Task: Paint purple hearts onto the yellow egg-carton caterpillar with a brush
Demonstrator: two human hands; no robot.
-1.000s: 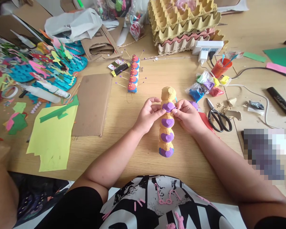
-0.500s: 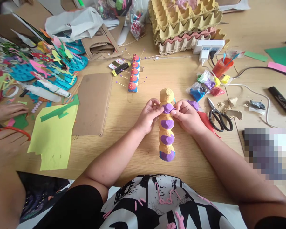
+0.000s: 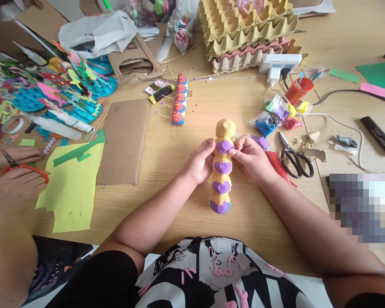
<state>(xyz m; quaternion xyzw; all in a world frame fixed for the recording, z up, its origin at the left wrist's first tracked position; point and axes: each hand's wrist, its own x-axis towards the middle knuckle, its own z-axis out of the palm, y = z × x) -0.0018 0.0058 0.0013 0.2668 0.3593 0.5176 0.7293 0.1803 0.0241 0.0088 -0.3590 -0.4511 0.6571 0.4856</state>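
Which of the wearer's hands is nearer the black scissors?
Right. The right hand is at the yellow strip's right edge, a short way left of the black scissors. The left hand is farther off, at the strip's left edge.

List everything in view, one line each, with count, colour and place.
Carton strip: 1, yellow with purple patches, centre
Painted strip: 1, mainly red and blue, centre back
Egg trays: one stack, yellow, pink, greyish, back
Bag: 1, white, back left
Blue bases: several, bearing colourful cutouts, back left
Bottles: at least 2, white, left
Cardboard: 1 sheet, brown, left of centre
Paper: 1 large sheet, yellow, left
Cup: 1, orange, right
Clay packets: several, mixed colours, by the cup
Black scissors: 1, right
Red scissors: 1, in a co-worker's hand, far left
Table: 1, wood-coloured, beneath
Blurred patch: 1, unreadable, right
Left hand: 1, bare, beside the carton strip
Right hand: 1, bare, fingertips on the carton strip
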